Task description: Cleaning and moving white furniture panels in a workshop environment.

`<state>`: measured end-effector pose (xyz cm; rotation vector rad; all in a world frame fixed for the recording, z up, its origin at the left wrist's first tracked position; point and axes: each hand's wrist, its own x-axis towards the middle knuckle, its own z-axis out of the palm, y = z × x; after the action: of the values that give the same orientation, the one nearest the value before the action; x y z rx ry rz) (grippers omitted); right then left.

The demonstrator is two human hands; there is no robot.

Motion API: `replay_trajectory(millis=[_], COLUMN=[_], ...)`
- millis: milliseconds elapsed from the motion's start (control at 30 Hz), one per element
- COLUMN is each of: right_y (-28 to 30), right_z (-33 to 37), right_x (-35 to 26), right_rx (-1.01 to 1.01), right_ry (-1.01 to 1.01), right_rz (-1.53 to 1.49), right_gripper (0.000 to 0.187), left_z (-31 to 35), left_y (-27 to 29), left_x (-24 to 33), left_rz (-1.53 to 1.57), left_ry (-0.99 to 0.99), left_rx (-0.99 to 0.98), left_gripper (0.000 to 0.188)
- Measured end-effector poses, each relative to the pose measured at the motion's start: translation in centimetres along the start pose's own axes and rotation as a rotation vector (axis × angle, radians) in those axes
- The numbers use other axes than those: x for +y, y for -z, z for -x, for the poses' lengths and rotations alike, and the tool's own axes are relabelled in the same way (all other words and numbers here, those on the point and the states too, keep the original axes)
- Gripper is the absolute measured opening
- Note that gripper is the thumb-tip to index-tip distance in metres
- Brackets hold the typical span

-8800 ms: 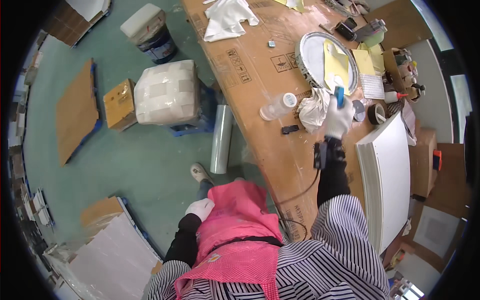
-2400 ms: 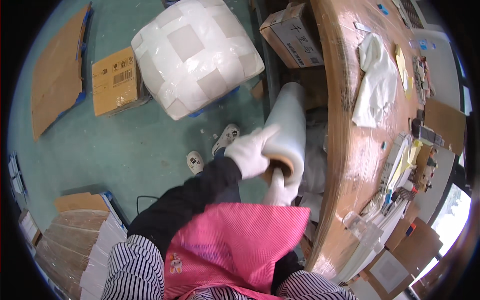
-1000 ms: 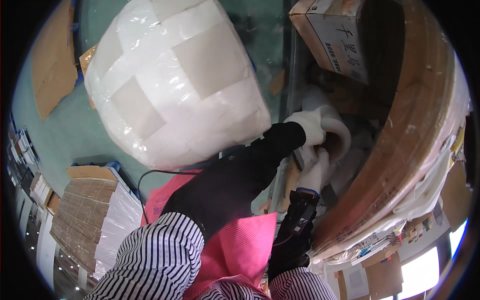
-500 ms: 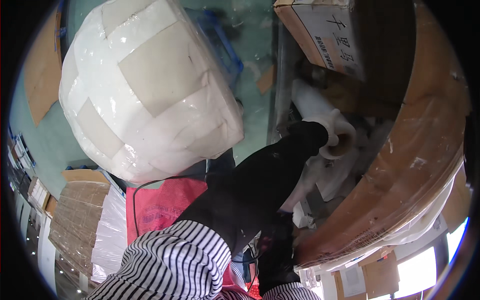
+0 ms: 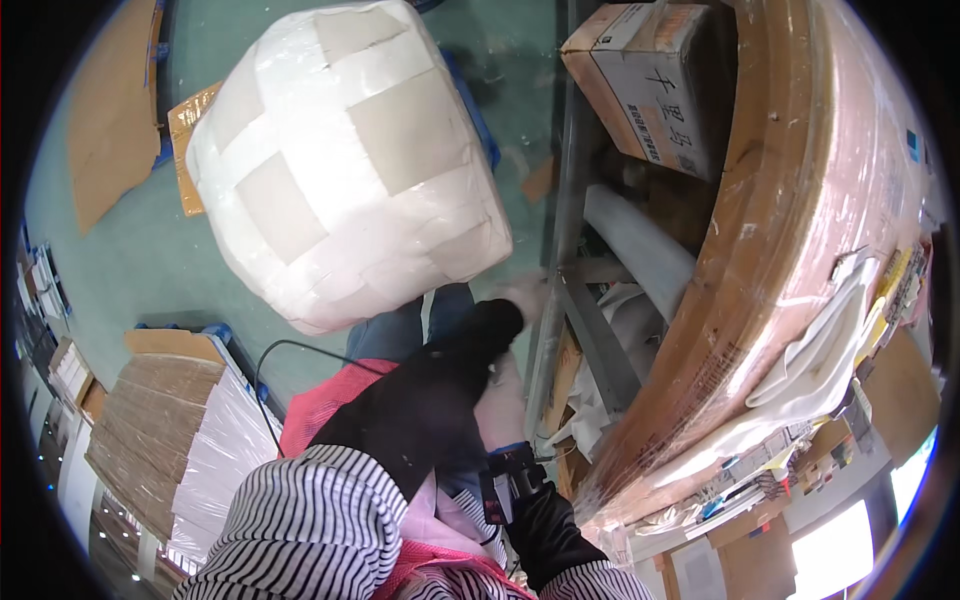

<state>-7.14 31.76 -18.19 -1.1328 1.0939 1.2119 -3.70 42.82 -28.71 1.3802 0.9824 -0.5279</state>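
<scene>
My left hand (image 5: 527, 296), blurred by motion at the end of a black sleeve, is beside the metal frame of the bench's lower shelf (image 5: 565, 200). Its fingers are smeared. Just below it is my right hand (image 5: 500, 405), with a black device strapped at the wrist; its fingers are partly hidden behind my left sleeve. On the lower shelf, right of my hands, lies a roll of clear wrapping film (image 5: 640, 245), its near end covered by the bench edge. A large bundle wrapped in white film (image 5: 350, 160) stands ahead on the left.
The brown bench top edge (image 5: 740, 290) curves along the right, with white sheets (image 5: 810, 350) on it. A cardboard box (image 5: 650, 95) sits on the lower shelf. Stacked flat cardboard (image 5: 155, 430) is at left. A dark cable (image 5: 300, 343) loops near my left arm.
My left hand has let go of the wrapping film roll and drawn back left, out of the shelf. The roll now lies on the shelf. My right hand has come into view.
</scene>
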Motion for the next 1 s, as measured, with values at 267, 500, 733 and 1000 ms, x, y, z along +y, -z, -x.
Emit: replay_trajectory(millis=[267, 500, 733, 1000], right_y=[-2.4, -3.0, -4.9, 3.2], right_z=[1.5, 3.6, 4.2, 0.6], right_x=[0.7, -1.0, 1.5, -7.0], right_rx=[-0.117, -0.094, -0.273, -0.250], right_ry=[0.176, 0.184, 0.106, 0.343], right_rz=[0.979, 1.103, 1.177, 1.833], right_gripper=[0.042, 0.040, 0.030, 0.034], left_z=[6.7, 11.0, 17.5, 25.8], left_y=[4.2, 6.2, 6.5, 6.8], left_x=[-12.2, -13.4, -23.0, -18.1], left_rz=[-0.317, -0.289, -0.204, -0.117], left_ry=[0.126, 0.149, 0.284, 0.261], left_rx=[0.113, 0.066, 0.383, 0.210], left_gripper=[0.032, 0.034, 0.032, 0.038])
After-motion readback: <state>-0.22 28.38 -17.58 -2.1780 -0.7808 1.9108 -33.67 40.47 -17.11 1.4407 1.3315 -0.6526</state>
